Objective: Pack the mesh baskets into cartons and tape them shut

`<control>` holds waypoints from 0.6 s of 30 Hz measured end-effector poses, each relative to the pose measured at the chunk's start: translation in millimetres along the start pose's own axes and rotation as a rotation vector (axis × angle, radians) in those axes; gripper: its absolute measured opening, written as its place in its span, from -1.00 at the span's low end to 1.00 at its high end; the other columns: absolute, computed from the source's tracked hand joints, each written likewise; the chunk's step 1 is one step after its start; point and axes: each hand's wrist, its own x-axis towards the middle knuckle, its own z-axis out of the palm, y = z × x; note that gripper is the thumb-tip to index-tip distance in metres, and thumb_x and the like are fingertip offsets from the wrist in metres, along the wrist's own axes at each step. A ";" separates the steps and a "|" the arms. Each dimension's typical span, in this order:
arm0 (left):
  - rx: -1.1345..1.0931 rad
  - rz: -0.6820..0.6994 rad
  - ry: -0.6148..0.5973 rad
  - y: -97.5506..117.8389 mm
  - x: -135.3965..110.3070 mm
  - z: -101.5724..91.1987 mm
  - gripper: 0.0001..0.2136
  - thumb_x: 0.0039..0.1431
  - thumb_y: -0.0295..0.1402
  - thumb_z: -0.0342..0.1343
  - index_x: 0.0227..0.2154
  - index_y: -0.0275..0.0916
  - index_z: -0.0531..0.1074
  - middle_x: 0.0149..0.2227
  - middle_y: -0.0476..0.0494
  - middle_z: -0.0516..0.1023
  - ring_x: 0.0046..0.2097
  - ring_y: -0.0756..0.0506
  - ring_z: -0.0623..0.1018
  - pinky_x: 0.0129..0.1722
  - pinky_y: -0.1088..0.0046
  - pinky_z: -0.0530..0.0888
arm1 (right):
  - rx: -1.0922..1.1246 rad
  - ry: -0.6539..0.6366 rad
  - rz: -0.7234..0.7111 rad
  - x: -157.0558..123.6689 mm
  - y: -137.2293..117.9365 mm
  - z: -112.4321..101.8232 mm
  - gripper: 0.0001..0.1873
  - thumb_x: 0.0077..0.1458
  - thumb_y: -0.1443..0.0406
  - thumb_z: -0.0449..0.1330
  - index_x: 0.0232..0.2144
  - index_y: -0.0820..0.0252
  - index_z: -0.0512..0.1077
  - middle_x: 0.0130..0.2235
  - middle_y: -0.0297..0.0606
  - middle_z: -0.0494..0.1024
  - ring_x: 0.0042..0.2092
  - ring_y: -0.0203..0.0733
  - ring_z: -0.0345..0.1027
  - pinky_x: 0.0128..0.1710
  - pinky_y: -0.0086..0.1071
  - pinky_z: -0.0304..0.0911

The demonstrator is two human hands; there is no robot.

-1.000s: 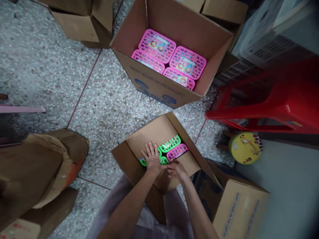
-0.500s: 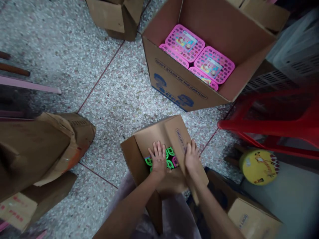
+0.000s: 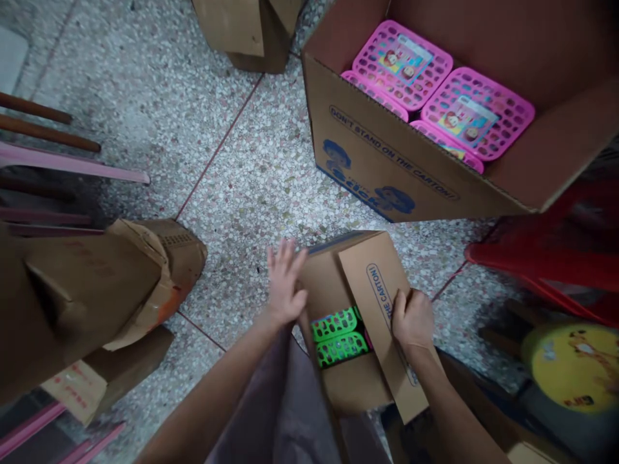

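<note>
Head view, lower centre of frame: small carton [image 3: 338, 309] standing on the speckled floor [image 3: 242, 180], partly closed; right-hand flap [image 3: 382, 316] folded inward across the opening, its printed strip facing up; far flap also folded down, lying partly beneath the right-hand one.

Right hand [image 3: 412, 319], lower right of centre: fingers curled over the outer edge of that flap, pressing it down; grip narrow, closed on cardboard only; placement judged to keep the flap flat against the contents.

Left hand [image 3: 284, 283], just left of centre: open and flat, fingers spread upward along the left wall of the carton at its top edge; touching, not clasping; judged to steady or draw in that side; flap beneath the palm not clearly visible.

Contents: green baskets [image 3: 337, 335] showing through the remaining gap in the opening, at least two, lying flat side by side; sliver of pink at the right edge of the gap, too small to identify.

Upper right of frame: large carton [image 3: 387, 174], open at the top, holding pink baskets [image 3: 435, 90] packed flat in a layer, labels upward; well apart from the hands.

Left of frame: crushed empty cardboard [image 3: 97, 290], flattened on the floor; pink and brown slats [image 3: 72, 164] above it.

Right edge: red plastic stool [image 3: 546, 251]; yellow round tin [image 3: 575, 367] below it, blurred.

Top centre: further closed carton [image 3: 242, 29], partly cut off.
</note>
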 end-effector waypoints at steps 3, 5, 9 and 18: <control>0.086 0.001 -0.221 20.1 41.8 45.8 -0.45 0.40 -0.01 -0.27 0.22 -0.25 0.27 0.13 -0.32 0.47 0.23 -0.28 0.37 0.32 -0.03 0.04 | -0.033 0.043 0.038 -4.4 -6.1 6.3 -0.35 0.35 0.02 -0.26 -0.07 0.48 0.37 -0.17 0.22 0.46 -0.10 0.22 0.30 -0.16 -0.11 0.12; 0.095 -0.043 -0.276 23.3 53.5 59.3 -0.50 0.42 -0.04 -0.24 0.10 -0.29 0.37 -0.03 -0.28 0.55 0.04 -0.22 0.50 0.15 0.16 0.29 | -0.040 0.084 0.063 -11.5 -14.9 9.0 -0.36 0.36 0.03 -0.24 0.05 0.48 0.32 -0.11 0.22 0.45 -0.06 0.23 0.30 -0.14 -0.10 0.12; 0.089 -0.083 -0.284 18.1 53.2 60.6 -0.56 0.42 -0.05 -0.20 -0.05 -0.29 0.42 -0.11 -0.25 0.53 -0.06 -0.20 0.51 -0.05 0.31 0.37 | -0.019 0.099 0.100 -19.7 -26.8 9.9 -0.35 0.37 0.04 -0.24 0.18 0.45 0.23 -0.06 0.20 0.46 -0.01 0.23 0.30 -0.12 -0.09 0.12; 0.092 -0.063 -0.360 12.0 58.1 58.6 -0.63 0.39 -0.06 -0.13 -0.16 -0.26 0.42 -0.16 -0.24 0.47 -0.07 -0.24 0.46 -0.07 0.24 0.33 | -0.001 0.058 0.174 -23.8 -29.5 10.1 -0.30 0.35 -0.01 -0.25 0.16 0.47 0.26 -0.08 0.21 0.42 -0.04 0.25 0.27 -0.13 -0.05 0.11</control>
